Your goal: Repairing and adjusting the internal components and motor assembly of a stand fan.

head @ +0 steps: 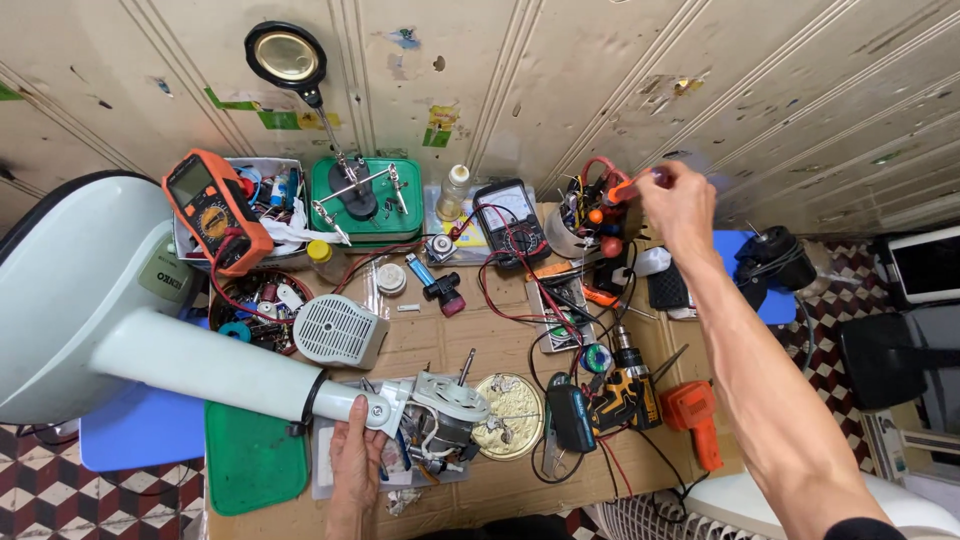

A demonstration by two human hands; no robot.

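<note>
Orange-cased multimeter (pixel 213 210) with a grey screen, upper left of the frame. Green magnifier base (pixel 365 200) at upper centre, black-rimmed lens (pixel 286 55) above it. Pale mint-white fan stand (pixel 120 320) across the left side. Brown cardboard surface (pixel 500 340) at centre. Plain green tray (pixel 250 460), lower left. Yellow-and-black drill (pixel 625 385) beside an orange tool (pixel 697 418), lower right. Red, black and white checked floor tiles (pixel 40 490), bottom left corner. Cream ribbed wall (pixel 600 70) along the top.

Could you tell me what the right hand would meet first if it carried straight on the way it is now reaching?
The right hand reaches toward the back wall, its fingers at an orange-handled tool standing in the tool cup. Going on, it would probably meet the other tools in that cup first, though depth is hard to judge.
</note>
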